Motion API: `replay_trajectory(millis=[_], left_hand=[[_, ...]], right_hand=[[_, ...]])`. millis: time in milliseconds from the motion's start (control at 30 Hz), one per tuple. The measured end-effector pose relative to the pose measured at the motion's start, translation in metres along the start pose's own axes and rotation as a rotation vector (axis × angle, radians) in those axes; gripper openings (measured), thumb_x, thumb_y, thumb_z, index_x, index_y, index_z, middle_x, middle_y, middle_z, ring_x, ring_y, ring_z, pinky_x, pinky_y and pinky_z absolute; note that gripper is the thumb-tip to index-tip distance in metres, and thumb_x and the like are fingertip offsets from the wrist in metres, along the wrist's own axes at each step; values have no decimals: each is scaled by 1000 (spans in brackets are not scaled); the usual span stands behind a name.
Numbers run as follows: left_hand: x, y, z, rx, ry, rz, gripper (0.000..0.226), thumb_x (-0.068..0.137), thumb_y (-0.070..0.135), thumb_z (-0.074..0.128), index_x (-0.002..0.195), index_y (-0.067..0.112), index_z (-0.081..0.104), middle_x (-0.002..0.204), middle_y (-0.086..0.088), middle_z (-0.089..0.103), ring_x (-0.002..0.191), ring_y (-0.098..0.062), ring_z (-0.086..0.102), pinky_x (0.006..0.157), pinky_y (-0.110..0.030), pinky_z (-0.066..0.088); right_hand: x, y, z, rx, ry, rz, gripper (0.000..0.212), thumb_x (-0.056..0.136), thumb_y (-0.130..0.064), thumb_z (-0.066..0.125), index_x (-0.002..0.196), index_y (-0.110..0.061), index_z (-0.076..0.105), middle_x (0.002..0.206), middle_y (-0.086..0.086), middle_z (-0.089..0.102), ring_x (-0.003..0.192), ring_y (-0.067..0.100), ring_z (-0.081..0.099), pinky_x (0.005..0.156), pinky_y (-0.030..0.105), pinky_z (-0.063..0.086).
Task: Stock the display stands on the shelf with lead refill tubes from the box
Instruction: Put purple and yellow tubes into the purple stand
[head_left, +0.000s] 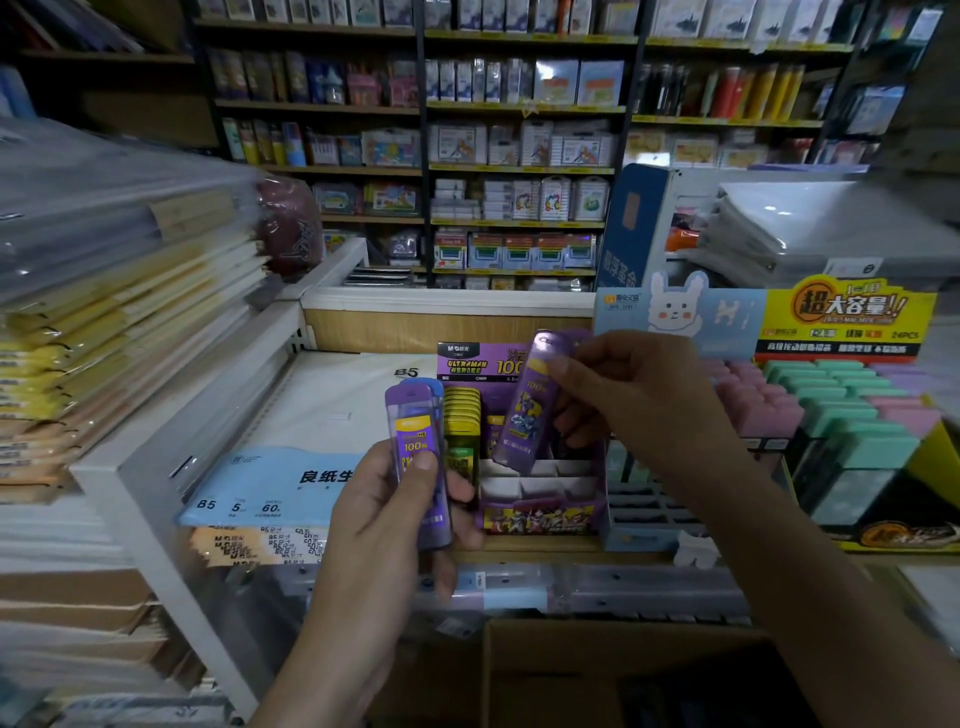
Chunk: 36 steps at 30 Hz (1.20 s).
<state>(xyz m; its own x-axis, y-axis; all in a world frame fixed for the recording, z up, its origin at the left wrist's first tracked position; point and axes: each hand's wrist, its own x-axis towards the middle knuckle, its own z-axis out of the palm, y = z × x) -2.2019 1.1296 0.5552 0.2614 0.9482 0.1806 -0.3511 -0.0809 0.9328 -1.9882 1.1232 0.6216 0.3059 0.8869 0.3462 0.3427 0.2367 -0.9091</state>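
Plastic this thin looks light, stiff and slick, so we favour a pinch across the flat sides. Our right hand (639, 400) pinches one tube (524, 415) just above the empty slots of the stand (540, 519); our left hand (363, 519) grips spare tubes (415, 431) upright beside it.

This is a stationery shop. Tall dark shelving (524, 171) fills the far wall, packed with rows of packaged goods, and yellow price strips (524, 108) run along the shelf edges. At near left, wrapped notebooks (119, 322) are stacked high. Just right of them, packs of B5 paper (280, 483) lie on a white shelf (130, 467). In the middle stands a purple display stand (540, 512) with a printed header card, holding lead refill tubes (461, 415). To its right, a yellow-headed retail display (852, 312) carries rows of pastel items. A cardboard box (597, 670) sits nearest, below the shelf.
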Motion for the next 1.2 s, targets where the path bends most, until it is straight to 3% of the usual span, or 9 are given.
replay_trajectory(millis=[233, 400, 533, 633, 867, 1067, 1200], left_hand=[[-2, 3, -3, -31, 3, -24, 27, 104, 3, 39, 99, 11, 64, 84, -18, 70, 55, -25, 63, 36, -25, 40], [-3, 3, -4, -11, 20, -31, 28, 104, 3, 39, 100, 12, 65, 85, -17, 71, 58, -26, 66, 36, -27, 41], [-3, 4, -4, -9, 23, -28, 32, 105, 4, 40, 97, 18, 68, 84, -16, 71, 58, -25, 67, 36, -27, 42], [-2, 4, -3, -2, 24, -35, 37, 105, 6, 40, 93, 25, 70, 85, -15, 72, 60, -25, 68, 36, -28, 44], [-1, -1, -2, -5, 38, -34, 20, 105, 6, 44, 107, 13, 63, 88, -18, 73, 63, -28, 71, 37, -28, 46], [-1, -2, -1, -26, 20, -25, 15, 102, 12, 51, 112, 13, 63, 92, -20, 73, 64, -27, 71, 37, -28, 46], [-2, -3, 2, -35, -9, -11, 15, 91, 25, 61, 103, 21, 69, 93, -20, 73, 65, -26, 72, 37, -27, 46]], right_hand=[[4, 7, 13, -172, 40, -53, 6, 92, -16, 71, 87, -13, 70, 71, 2, 75, 59, 14, 73, 53, 33, 62], [1, 10, 22, -227, 33, -72, 9, 91, -15, 72, 84, -14, 68, 68, 0, 75, 59, 14, 73, 51, 36, 61], [0, 12, 27, -183, 29, -49, 10, 91, -10, 71, 84, -14, 65, 66, 3, 73, 50, 14, 70, 38, 20, 49], [-1, 16, 31, -227, 5, -36, 10, 91, -10, 72, 84, -9, 65, 63, 7, 71, 48, 11, 69, 35, 20, 47], [-4, 29, 39, -432, -15, -9, 18, 87, -13, 77, 77, -12, 62, 63, 4, 68, 47, 11, 69, 36, 19, 48], [-7, 26, 33, -357, 44, -3, 19, 87, -14, 77, 74, -14, 63, 57, 3, 66, 42, 11, 66, 34, 17, 43], [-13, 15, 27, -202, 35, -50, 18, 94, -23, 69, 77, -18, 67, 60, -1, 69, 39, 11, 61, 34, 23, 44]])
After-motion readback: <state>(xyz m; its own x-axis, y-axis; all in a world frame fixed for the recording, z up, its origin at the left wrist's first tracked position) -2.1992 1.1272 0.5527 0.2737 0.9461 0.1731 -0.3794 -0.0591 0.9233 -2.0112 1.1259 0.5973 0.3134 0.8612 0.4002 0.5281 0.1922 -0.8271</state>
